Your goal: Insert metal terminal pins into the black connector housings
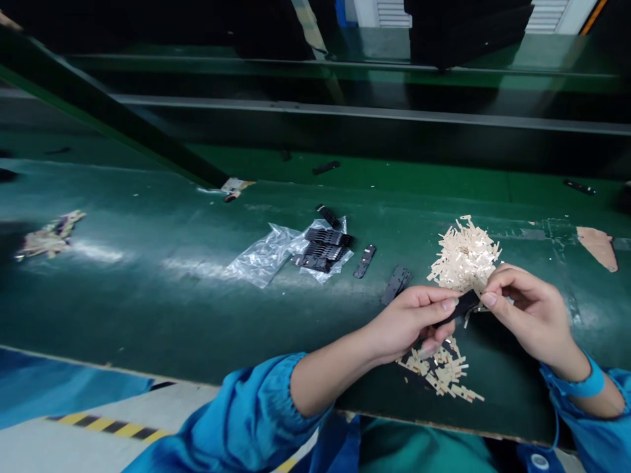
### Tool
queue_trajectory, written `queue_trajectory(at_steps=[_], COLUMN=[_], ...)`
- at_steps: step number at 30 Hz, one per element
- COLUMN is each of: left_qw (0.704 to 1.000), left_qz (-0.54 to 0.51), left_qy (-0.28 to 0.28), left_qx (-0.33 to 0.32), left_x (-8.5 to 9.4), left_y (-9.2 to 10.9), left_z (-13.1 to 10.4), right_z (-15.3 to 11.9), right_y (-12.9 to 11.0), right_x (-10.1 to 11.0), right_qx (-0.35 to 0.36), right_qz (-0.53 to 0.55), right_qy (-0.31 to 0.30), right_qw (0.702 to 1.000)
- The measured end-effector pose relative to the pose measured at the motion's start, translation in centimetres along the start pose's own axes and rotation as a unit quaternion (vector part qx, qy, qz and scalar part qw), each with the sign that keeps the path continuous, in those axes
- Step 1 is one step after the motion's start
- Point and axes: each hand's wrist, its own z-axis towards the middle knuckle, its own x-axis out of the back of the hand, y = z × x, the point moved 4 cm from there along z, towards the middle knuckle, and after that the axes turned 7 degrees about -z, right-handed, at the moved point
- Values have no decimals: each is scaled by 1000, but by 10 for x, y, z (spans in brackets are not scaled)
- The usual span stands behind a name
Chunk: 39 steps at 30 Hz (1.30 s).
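Note:
My left hand (pixel 419 315) grips a small black plastic part (pixel 465 306) between thumb and fingers. At the part's far end, my right hand (pixel 530 312) is closed in a pinch; whatever its fingertips hold is too small to name. Just behind the hands lies a heap of small flat metal pieces (pixel 463 253), pale gold in colour. A looser scatter of similar metal pieces (pixel 444 371) lies nearer the front edge, below my left hand. Beside my left wrist a few dark flat parts (pixel 396 284) rest on the green table.
Black slotted parts (pixel 323 246) sit stacked on a clear plastic bag (pixel 269 256) left of the hands, with one single black part (pixel 364 261) alongside. A slanted green post (pixel 118 125) meets the table (pixel 172 315) at the back. Brown scrap (pixel 597 247) lies far right.

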Motion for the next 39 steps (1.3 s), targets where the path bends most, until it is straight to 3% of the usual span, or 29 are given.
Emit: queue_trajectory(at_steps=[4,7,12,14,16,17,19,20,22,24,26,28,29,31,33,36,39], left_qw=[999,998,976,959,920,888,821,795,763,740,718,694,682,655,627,596,598], left_qz=[-9,46,215,282,376,424,494,517,549,576,610,657,682,726,759,787,785], left_qy=[-11,-4,-26,-15,67,118,186,192,176,166,156,122,95,36,-7,-20,-19], left_qx=[45,38,-11,-25,-88,-133,-219,-251,-291,-306,-297,-268,-248,-206,-174,-159,-159], left_x=[-1,0,-2,-2,3,4,3,1,-4,-6,-6,-6,-6,-8,-10,-9,-7], left_y=[-1,3,19,23,31,37,46,49,52,54,55,53,51,43,34,23,18], left_z=[-2,-4,-5,-6,-8,-10,-17,-21,-26,-30,-31,-31,-30,-29,-27,-25,-22], right_z=[3,8,6,11,27,40,69,83,107,118,112,91,78,44,8,-23,-30], right_y=[7,15,10,3,3,7,22,29,43,52,51,40,32,17,5,-2,1], right_x=[-3,-3,-11,-8,5,16,50,64,86,99,100,88,73,34,-1,-31,-41], right_qx=[-49,-121,-201,-191,-187,-198,-245,-253,-261,-269,-263,-223,-166,-81,-48,-28,-39], right_qz=[63,118,96,58,-5,-45,-124,-149,-181,-218,-263,-296,-303,-251,-247,-316,-316], right_qy=[-22,-62,-298,-338,-291,-230,-25,44,114,148,170,152,89,-106,-253,-293,-286], right_qw=[997,984,928,920,938,952,961,955,941,927,913,916,934,959,934,902,904])
